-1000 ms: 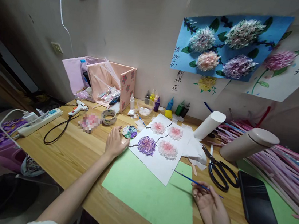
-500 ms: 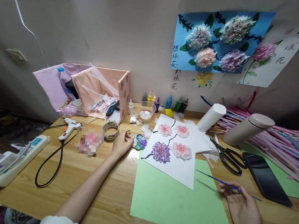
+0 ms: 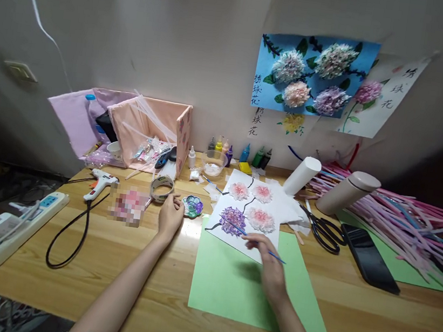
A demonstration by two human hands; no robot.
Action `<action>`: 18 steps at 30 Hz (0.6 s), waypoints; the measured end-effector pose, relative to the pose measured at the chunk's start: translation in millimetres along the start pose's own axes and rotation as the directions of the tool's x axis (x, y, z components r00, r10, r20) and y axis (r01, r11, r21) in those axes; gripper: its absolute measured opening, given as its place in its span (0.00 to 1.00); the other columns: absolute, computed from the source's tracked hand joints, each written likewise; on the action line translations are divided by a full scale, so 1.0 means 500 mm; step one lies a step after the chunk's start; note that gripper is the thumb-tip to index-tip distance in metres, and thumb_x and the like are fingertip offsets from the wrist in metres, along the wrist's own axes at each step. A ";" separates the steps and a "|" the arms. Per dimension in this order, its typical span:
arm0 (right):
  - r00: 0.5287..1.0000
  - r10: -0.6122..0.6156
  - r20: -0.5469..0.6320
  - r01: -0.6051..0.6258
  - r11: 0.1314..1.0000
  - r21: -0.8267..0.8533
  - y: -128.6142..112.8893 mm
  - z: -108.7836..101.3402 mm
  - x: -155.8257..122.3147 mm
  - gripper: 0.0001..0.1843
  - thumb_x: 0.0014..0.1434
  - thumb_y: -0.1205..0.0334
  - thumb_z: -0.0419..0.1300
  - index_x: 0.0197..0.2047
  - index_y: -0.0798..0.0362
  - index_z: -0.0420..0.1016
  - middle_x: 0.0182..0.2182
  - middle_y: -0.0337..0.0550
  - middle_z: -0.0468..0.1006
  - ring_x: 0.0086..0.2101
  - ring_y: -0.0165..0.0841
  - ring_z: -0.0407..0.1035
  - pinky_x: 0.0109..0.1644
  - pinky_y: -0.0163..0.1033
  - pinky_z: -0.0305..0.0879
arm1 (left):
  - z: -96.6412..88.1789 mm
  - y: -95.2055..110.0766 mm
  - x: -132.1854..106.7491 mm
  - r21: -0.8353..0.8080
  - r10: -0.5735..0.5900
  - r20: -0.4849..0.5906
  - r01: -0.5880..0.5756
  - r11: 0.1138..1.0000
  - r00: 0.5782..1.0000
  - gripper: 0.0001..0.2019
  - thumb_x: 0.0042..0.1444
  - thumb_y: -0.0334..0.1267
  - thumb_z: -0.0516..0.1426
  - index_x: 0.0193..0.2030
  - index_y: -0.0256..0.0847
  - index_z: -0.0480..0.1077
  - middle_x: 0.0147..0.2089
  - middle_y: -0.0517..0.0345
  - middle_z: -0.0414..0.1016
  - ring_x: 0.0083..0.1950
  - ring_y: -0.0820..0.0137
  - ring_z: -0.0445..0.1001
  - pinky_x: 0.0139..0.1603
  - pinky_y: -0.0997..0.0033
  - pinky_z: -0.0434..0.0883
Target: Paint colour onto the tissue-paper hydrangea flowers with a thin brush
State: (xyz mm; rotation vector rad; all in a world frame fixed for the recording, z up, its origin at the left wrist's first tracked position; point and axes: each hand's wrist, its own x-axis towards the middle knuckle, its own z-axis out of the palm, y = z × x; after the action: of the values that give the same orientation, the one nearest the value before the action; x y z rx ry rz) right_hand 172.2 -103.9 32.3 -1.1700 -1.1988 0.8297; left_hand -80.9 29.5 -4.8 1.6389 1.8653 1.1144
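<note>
My right hand (image 3: 268,262) pinches a thin blue paintbrush (image 3: 275,256) over the white paper (image 3: 248,248). Its tip points at a purple flower (image 3: 233,221), though contact cannot be made out. Several pink-and-white flowers (image 3: 261,220) and dark painted stems are on the same sheet, which lies over green paper (image 3: 229,292). My left hand (image 3: 171,216) rests on the table with fingers curled, nothing visible in them. Just right of it sits a flower-shaped paint palette (image 3: 192,207) with green and purple paint; a tape roll (image 3: 162,189) lies behind the hand.
On the left are a glue gun (image 3: 99,182) with a looping cord and a power strip (image 3: 25,232). Scissors (image 3: 325,233), a phone (image 3: 370,257), a tumbler (image 3: 348,193) and pink pipe cleaners (image 3: 402,222) occupy the right. Paint bottles (image 3: 245,153) stand along the wall.
My right hand has brought the paintbrush leftward from the right side of the green paper to the purple flower. My left hand has drawn slightly away from the palette. The view has shifted.
</note>
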 end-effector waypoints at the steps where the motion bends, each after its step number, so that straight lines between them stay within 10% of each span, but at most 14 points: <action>1: 0.995 -0.041 0.090 0.048 0.996 -0.077 -0.012 0.029 0.013 0.17 0.66 0.50 0.50 0.42 0.48 0.78 0.40 0.46 0.78 0.40 0.38 0.70 0.45 0.44 0.68 | -0.007 -0.004 -0.003 0.005 -0.013 -0.026 0.013 1.000 1.000 0.14 0.56 0.31 0.53 0.49 0.36 0.68 0.35 0.55 0.74 0.34 0.67 0.73 0.37 0.71 0.70; 6: 0.912 -0.175 0.371 0.296 0.906 -0.302 -0.038 0.129 0.068 0.15 0.68 0.55 0.48 0.47 0.45 0.74 0.43 0.46 0.76 0.47 0.41 0.69 0.53 0.48 0.64 | -0.036 -0.018 -0.007 0.028 -0.027 -0.088 0.030 0.999 0.996 0.10 0.57 0.33 0.53 0.44 0.37 0.72 0.37 0.53 0.77 0.34 0.67 0.74 0.38 0.70 0.70; 18: 0.917 -0.204 0.342 0.297 0.923 -0.245 0.037 0.196 -0.012 0.16 0.69 0.59 0.45 0.54 0.44 0.70 0.48 0.46 0.73 0.50 0.40 0.68 0.54 0.48 0.66 | -0.091 -0.009 -0.006 0.132 0.021 -0.068 -0.012 0.991 0.997 0.09 0.60 0.40 0.56 0.36 0.43 0.77 0.35 0.53 0.81 0.37 0.62 0.78 0.39 0.69 0.70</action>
State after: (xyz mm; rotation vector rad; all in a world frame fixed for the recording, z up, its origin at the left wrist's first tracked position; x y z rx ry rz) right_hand 77.5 -82.9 9.2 -1.1104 -1.7441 0.6664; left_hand -117.3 13.6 18.1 1.7098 2.0113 1.0890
